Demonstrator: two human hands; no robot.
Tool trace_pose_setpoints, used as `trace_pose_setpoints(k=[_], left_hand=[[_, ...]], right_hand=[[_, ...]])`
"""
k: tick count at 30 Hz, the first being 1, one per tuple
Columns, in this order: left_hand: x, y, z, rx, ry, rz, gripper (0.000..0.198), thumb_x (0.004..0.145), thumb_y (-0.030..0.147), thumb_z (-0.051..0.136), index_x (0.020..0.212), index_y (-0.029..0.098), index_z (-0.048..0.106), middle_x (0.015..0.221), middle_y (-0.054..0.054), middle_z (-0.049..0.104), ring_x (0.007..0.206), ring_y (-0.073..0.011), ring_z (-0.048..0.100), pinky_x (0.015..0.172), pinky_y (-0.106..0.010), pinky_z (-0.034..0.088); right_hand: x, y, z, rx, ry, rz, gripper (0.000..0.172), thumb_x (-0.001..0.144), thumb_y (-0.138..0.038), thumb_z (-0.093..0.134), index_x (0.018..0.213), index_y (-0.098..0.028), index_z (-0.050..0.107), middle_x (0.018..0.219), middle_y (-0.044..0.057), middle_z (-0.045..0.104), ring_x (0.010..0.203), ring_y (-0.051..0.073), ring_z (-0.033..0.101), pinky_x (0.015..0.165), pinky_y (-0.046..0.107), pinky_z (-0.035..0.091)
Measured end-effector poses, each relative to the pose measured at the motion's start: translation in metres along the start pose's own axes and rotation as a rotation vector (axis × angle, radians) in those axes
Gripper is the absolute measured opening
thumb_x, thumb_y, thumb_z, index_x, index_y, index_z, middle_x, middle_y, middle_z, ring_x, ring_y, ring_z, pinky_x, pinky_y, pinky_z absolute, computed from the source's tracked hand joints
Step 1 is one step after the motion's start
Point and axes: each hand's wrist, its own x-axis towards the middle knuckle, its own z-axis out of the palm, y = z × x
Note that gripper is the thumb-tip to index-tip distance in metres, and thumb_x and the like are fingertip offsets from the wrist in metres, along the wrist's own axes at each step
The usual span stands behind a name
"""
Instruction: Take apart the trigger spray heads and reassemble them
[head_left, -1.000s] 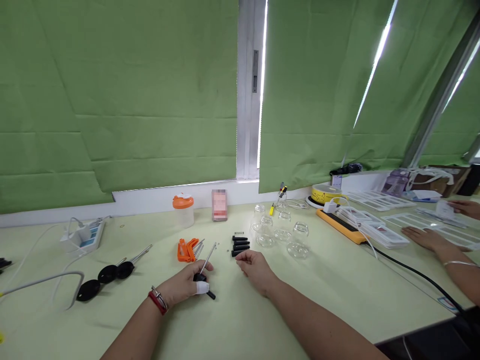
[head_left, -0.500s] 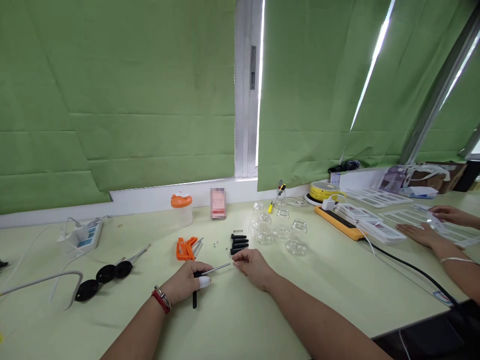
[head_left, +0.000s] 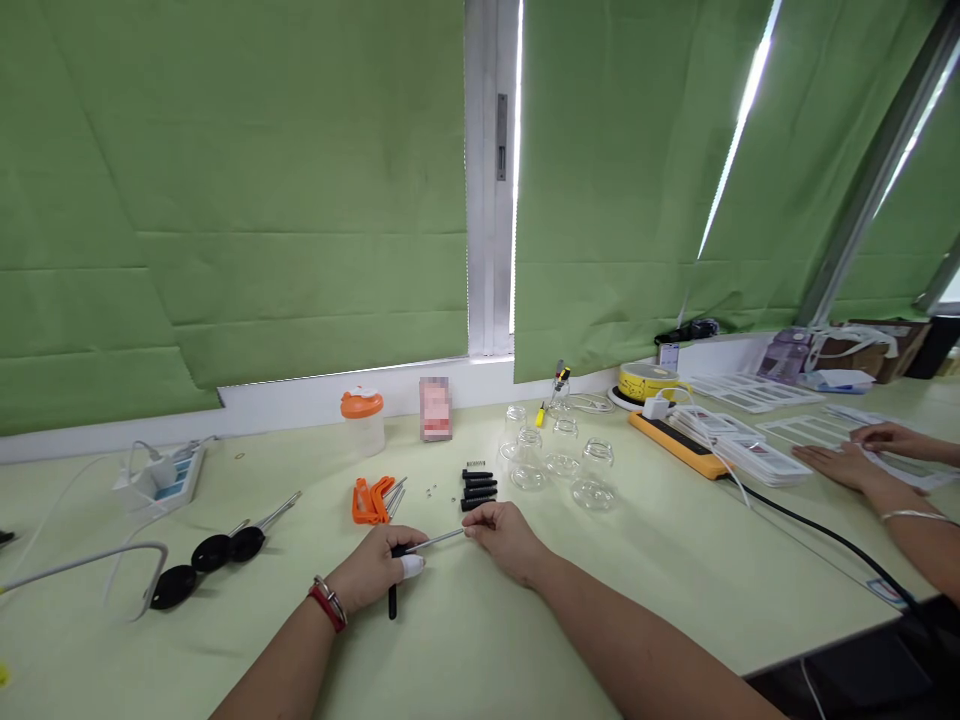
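My left hand (head_left: 377, 567), a white wrap on its thumb, is closed around a black part with a thin metal rod (head_left: 441, 538). The black end (head_left: 392, 602) of that part sticks out below my palm. At the rod's tip, the fingers of my right hand (head_left: 504, 538) are pinched; whatever they hold is too small to make out. Just beyond lie several black ribbed parts (head_left: 478, 490) in a row, with a coil spring (head_left: 476, 463) behind them. Orange plastic pieces (head_left: 371, 500) and metal rods (head_left: 397, 497) lie past my left hand, near tiny metal bits (head_left: 431, 490).
Upturned clear glasses (head_left: 594, 475) stand right of the black parts. An orange-lidded jar (head_left: 364, 420) and a small card box (head_left: 436, 410) are at the back. Black-lensed objects (head_left: 212, 550) lie left. An orange power strip (head_left: 679, 448) and another person's hands (head_left: 840, 465) are at right.
The rod's tip now meets my right fingertips, where a small gap showed before. My left hand has shifted slightly right. The other person's far hand has moved a little.
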Motion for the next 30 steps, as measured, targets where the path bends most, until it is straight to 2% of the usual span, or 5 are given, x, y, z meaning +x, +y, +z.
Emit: trace_pose_setpoints(k=[6, 14, 23, 28, 30], left_hand=[[0.001, 0.001, 0.003, -0.009, 0.007, -0.009, 0.029, 0.072, 0.033, 0.056, 0.091, 0.015, 0.068, 0.078, -0.002, 0.062, 0.069, -0.0152, 0.049, 0.064, -0.025, 0.039], [0.0, 0.006, 0.002, 0.019, -0.015, 0.014, 0.029, 0.073, 0.034, 0.054, 0.09, 0.016, 0.068, 0.079, -0.002, 0.063, 0.072, -0.0162, 0.05, 0.066, -0.025, 0.041], [0.001, 0.0, 0.001, 0.001, -0.032, 0.036, 0.031, 0.075, 0.034, 0.054, 0.097, 0.016, 0.068, 0.089, -0.003, 0.065, 0.081, -0.0189, 0.054, 0.071, -0.026, 0.043], [0.003, -0.009, 0.003, 0.058, 0.102, -0.023, 0.039, 0.07, 0.037, 0.06, 0.102, 0.016, 0.064, 0.085, -0.003, 0.059, 0.079, -0.0181, 0.052, 0.072, -0.028, 0.043], [0.003, -0.01, 0.004, 0.06, 0.121, -0.044, 0.04, 0.069, 0.038, 0.061, 0.103, 0.016, 0.063, 0.085, -0.003, 0.057, 0.077, -0.0172, 0.051, 0.07, -0.028, 0.044]], right_hand=[[-0.001, -0.003, -0.001, 0.009, -0.007, 0.007, 0.014, 0.067, -0.024, 0.061, 0.077, -0.015, 0.066, 0.07, 0.0, 0.06, 0.066, 0.012, 0.051, 0.065, 0.025, 0.04], [0.001, 0.001, -0.002, -0.034, -0.029, -0.01, 0.011, 0.07, -0.024, 0.057, 0.075, -0.017, 0.063, 0.063, -0.003, 0.054, 0.059, 0.01, 0.044, 0.058, 0.023, 0.035], [0.0, -0.002, -0.003, -0.117, -0.045, -0.033, 0.011, 0.073, -0.026, 0.054, 0.075, -0.017, 0.061, 0.065, -0.003, 0.051, 0.061, 0.011, 0.042, 0.059, 0.023, 0.034], [0.0, 0.003, -0.002, -0.144, -0.049, -0.033, 0.014, 0.076, -0.029, 0.053, 0.076, -0.017, 0.06, 0.063, -0.003, 0.048, 0.059, 0.01, 0.039, 0.057, 0.022, 0.033], [0.0, 0.004, -0.002, -0.156, -0.06, -0.037, 0.015, 0.077, -0.029, 0.051, 0.075, -0.017, 0.059, 0.062, -0.003, 0.045, 0.058, 0.01, 0.037, 0.055, 0.022, 0.031]])
